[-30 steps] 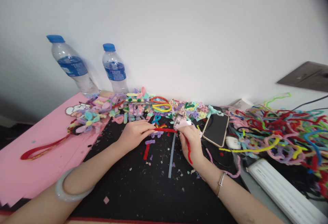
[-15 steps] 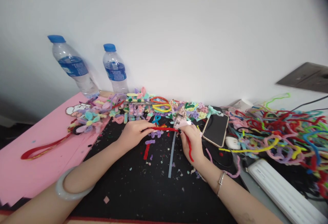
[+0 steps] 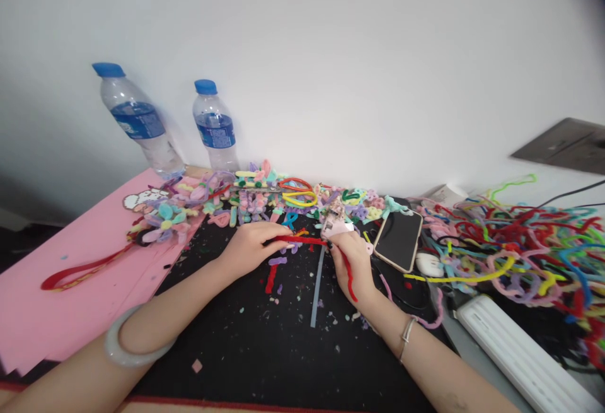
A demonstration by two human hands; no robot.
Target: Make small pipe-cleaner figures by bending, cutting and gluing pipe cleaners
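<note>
A red pipe cleaner is stretched between my two hands above the black mat. My left hand pinches its left part between thumb and fingers. On the other side my right hand grips it, and its loose end hangs down over the back of that hand. Just behind the right hand lies a pink gadget, partly hidden. A pale translucent strip lies below the pipe cleaner. Short red and purple pipe cleaner pieces rest near my left hand.
Twisted pipe cleaner shapes line the wall. Two water bottles stand at the back left by pink sheets. To the right are a phone, a white earbud case, a tangled pipe cleaner heap and a white power strip.
The left end of the red pipe cleaner and my left fingers have dipped slightly. My right hand keeps its grip in nearly the same place. The view has shifted a little.
</note>
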